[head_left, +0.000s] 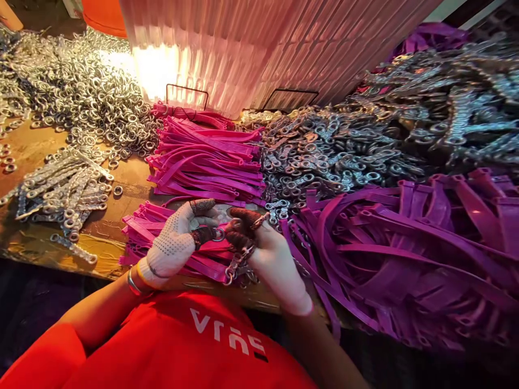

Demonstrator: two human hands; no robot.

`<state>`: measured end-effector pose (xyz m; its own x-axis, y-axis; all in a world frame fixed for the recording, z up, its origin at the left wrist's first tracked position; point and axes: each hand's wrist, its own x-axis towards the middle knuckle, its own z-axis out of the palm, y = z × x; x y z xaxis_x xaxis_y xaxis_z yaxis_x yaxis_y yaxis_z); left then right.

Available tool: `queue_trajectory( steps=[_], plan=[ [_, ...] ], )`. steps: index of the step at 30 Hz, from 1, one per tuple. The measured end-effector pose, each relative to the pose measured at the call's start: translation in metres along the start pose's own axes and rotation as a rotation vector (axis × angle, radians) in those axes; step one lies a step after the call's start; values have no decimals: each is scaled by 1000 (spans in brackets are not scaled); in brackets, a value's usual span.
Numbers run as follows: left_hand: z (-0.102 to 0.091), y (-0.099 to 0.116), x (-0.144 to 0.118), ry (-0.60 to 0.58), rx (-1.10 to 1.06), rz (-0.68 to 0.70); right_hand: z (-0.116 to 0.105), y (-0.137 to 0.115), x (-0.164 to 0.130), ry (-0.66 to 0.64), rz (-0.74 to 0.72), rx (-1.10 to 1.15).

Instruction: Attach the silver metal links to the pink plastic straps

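While both gloved hands meet above the near edge of the wooden table, the left hand pinches a small metal ring between thumb and forefinger, closed tight on it. Touching it from the other side, the right hand is curled shut around a metal clasp piece that hangs down below its fingers, the ring sitting right where the 2 sets of fingertips meet. Directly under the grip lies a stack of pink straps, and a second, larger bundle of pink straps lies just beyond it. Well to the right of the grip spreads a loose heap of purple straps. Beyond the hands and to the right is a dark pile of metal clasps. Far to the left and beyond lies a heap of silver rings, with a smaller cluster of flat metal links nearer, left of the grip. A ribbed translucent sheet rises at the back
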<state>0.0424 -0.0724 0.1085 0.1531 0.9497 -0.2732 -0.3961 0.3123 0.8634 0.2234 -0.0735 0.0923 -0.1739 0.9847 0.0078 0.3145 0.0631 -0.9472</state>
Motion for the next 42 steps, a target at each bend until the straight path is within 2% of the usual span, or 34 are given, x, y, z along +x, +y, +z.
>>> queue_trajectory(
  steps=[3,5,9,12,15,17,21,24,27,30,32,33,36,38,40,42],
  plan=[
    [2,-5,-9,42,110,129,19,-10,-8,43,-28,39],
    [0,-9,-13,51,141,145,24,-13,-13,102,-40,42],
    [-7,-12,-18,-60,46,-90,21,-15,-22,128,-85,-29],
    [-8,-9,-21,-138,-39,-189,14,-15,-25,28,-212,-175],
    [-7,-6,-25,-254,-9,-200,11,-17,-25,-161,-357,-244],
    [-8,-6,-28,-275,47,-194,11,-18,-26,-215,-404,-293],
    [-14,-5,-37,-127,160,-91,10,-17,-29,-165,-396,-585],
    [-16,-2,-43,-170,191,-49,9,-20,-31,-210,-395,-772],
    [-15,-1,-46,-170,97,-97,14,-27,-32,-213,-437,-803],
    [-15,-4,-43,-103,-51,-174,28,-29,-31,-69,-513,-839],
    [-17,-7,-38,-60,-99,-141,37,-27,-29,-2,-485,-833],
    [-19,-7,-35,-40,-113,-111,42,-25,-26,-18,-440,-810],
    [-32,-4,-23,4,-32,-27,49,-24,-5,-156,-254,-786],
    [-46,0,-14,85,82,25,54,-27,19,-203,-189,-863],
    [-60,5,-7,214,145,82,62,-30,48,-228,-204,-964],
    [-73,8,-3,295,132,109,75,-30,77,-309,-261,-1057]
  ],
)
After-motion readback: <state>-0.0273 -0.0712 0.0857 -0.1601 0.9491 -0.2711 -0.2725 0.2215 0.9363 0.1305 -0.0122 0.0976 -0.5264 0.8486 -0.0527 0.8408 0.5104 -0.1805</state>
